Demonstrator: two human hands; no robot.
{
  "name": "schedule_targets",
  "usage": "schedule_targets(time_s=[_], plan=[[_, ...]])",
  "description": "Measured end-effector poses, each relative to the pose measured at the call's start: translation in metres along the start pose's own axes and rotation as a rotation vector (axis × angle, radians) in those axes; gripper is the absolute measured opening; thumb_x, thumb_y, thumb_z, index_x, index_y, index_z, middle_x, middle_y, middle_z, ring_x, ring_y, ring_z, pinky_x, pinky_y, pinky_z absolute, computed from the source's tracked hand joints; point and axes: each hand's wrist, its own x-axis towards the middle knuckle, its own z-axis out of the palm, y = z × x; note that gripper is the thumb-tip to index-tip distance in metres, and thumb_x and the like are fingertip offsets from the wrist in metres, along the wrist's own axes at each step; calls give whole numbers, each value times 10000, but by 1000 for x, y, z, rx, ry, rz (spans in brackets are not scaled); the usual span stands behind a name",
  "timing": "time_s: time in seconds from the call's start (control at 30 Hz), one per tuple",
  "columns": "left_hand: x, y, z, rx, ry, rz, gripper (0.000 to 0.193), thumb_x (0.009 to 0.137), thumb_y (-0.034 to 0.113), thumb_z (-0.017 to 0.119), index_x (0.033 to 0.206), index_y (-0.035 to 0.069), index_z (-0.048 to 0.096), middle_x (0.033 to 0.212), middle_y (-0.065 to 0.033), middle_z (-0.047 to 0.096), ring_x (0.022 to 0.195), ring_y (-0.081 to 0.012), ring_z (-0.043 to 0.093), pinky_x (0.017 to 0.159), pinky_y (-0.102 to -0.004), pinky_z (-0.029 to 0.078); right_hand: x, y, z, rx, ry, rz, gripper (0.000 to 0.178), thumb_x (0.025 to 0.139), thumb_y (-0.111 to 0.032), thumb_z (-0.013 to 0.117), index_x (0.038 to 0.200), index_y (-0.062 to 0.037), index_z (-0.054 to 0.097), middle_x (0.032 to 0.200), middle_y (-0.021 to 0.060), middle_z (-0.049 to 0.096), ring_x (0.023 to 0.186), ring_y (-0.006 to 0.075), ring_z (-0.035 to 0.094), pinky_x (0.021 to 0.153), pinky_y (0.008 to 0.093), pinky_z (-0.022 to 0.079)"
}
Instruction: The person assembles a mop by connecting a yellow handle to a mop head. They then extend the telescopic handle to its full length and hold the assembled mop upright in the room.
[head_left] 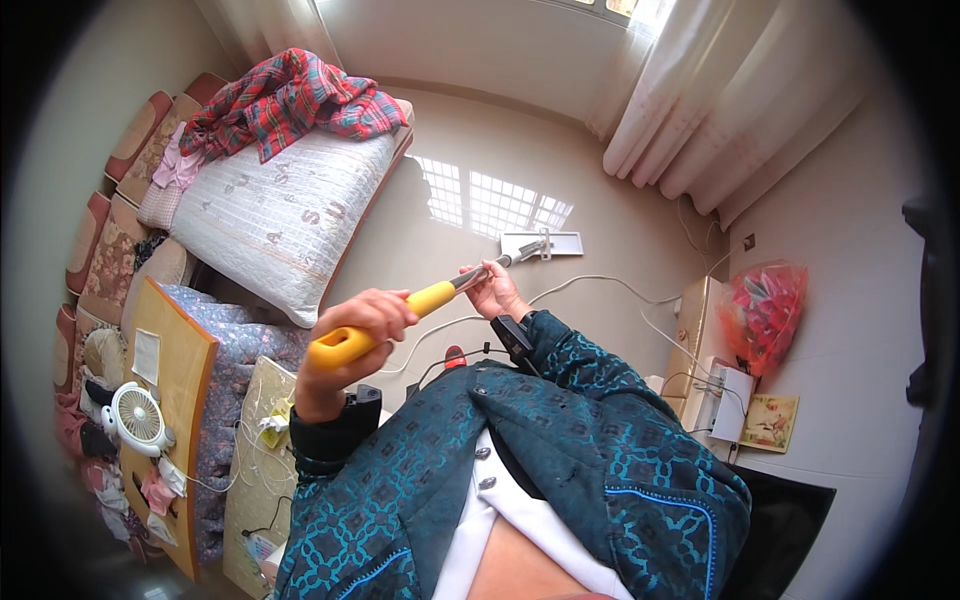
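Note:
A flat mop [432, 297] with a thick yellow grip and a grey metal pole slants away from me. My left hand [362, 335] is wrapped around the yellow grip near its top end. Farther down, my right hand [493, 294] is closed around the metal pole, just past the yellow part. The mop's white rectangular head [569, 243] lies on the shiny tiled floor ahead, joined to the pole by a grey swivel piece. Dark patterned sleeves cover both my forearms, with black devices strapped at the wrists.
A mattress [285, 205] with a red plaid blanket [290, 100] lies at the left. Near it stand a wooden table [180, 400] and a white fan [141, 416]. White cables [600, 279] cross the floor to a low cabinet [697, 315] beside a red wrapped bouquet [763, 312]. Curtains [690, 110] hang far right.

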Motion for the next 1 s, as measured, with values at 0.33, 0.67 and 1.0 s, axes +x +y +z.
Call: schedule_targets(time_s=[0.33, 0.67, 1.0], plan=[[36, -43, -98, 120, -80, -60, 219, 752, -105, 581, 765, 107, 524, 782, -27, 599, 889, -233, 634, 1007, -467, 396, 111, 22, 83, 109, 61, 74, 85, 842, -106, 526, 797, -78, 460, 678, 47, 527, 705, 204, 566, 788, 382, 501], [84, -114, -152, 173, -144, -190, 190, 728, -69, 620, 730, 97, 528, 896, -53, 656, 1058, -277, 604, 1052, -468, 352, 206, -35, 98, 2, 86, 50, 132, 835, -141, 509, 731, -82, 452, 648, 48, 514, 648, 190, 533, 709, 352, 484], [211, -239, -206, 212, -137, -288, 225, 672, -115, 630, 720, 75, 518, 994, -71, 653, 1158, -316, 544, 954, -387, 432, 355, -158, 120, 84, 94, 41, 142, 833, -154, 493, 720, -84, 441, 639, 45, 482, 624, 191, 510, 659, 359, 468]])
